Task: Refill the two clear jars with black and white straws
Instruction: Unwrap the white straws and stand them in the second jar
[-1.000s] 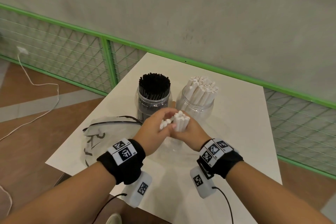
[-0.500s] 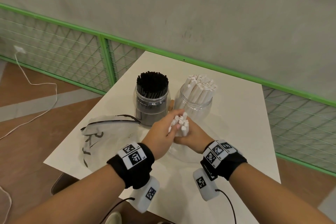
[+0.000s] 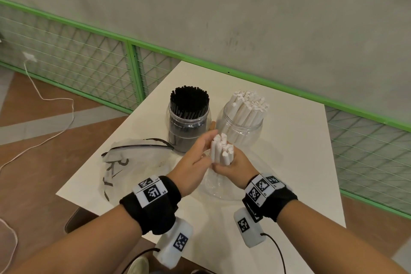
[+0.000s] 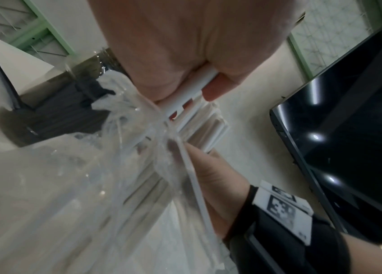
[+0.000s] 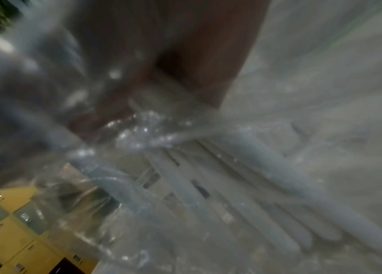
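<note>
Two clear jars stand mid-table: the left jar (image 3: 188, 128) is packed with black straws (image 3: 189, 101), the right jar (image 3: 241, 130) holds white paper-wrapped straws (image 3: 248, 108). Just in front of them a bundle of white straws (image 3: 221, 151) stands upright, sticking out of a clear plastic bag (image 3: 214, 184). My right hand (image 3: 238, 165) grips the bundle low down, around the bag. My left hand (image 3: 194, 162) lies against the bundle's left side; in the left wrist view its thumb and fingers (image 4: 215, 89) pinch white straws (image 4: 185, 98). The right wrist view is blurred, showing straws (image 5: 243, 194) through plastic.
A flat clear zip bag (image 3: 131, 162) with a dark edge lies on the table's left part. The white table (image 3: 289, 162) ends close behind my wrists. A green mesh fence (image 3: 89, 62) runs along the wall, and a white cable (image 3: 55, 100) trails on the floor.
The bundle has turned from tilted toward me to upright and stands higher out of the bag. Both hands stay together in front of the jars.
</note>
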`<action>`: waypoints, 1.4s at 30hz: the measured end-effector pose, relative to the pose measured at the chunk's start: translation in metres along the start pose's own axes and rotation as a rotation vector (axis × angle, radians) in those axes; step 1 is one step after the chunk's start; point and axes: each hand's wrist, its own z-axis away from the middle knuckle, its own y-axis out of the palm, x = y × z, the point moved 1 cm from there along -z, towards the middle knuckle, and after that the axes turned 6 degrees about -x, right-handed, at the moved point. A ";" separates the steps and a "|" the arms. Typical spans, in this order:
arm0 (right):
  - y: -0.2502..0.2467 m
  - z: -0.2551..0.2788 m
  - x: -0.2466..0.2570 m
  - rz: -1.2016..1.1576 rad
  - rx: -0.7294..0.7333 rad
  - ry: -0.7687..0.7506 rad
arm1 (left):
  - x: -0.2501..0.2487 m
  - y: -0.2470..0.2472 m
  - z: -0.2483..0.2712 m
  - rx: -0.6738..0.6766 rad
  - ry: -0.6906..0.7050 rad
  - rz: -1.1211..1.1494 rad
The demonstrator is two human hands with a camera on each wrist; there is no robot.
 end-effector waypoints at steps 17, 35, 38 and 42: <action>-0.022 0.009 0.022 -0.103 -0.167 0.006 | -0.003 0.007 -0.008 -0.182 0.178 -0.230; -0.023 0.023 -0.038 -0.199 -0.502 0.271 | 0.126 0.032 0.018 0.365 -0.180 -1.408; -0.014 0.023 -0.054 -0.165 -0.523 0.321 | 0.133 0.034 0.017 0.360 -0.214 -1.359; -0.003 0.024 -0.073 -0.135 -0.552 0.381 | 0.142 0.031 0.015 0.378 -0.225 -1.311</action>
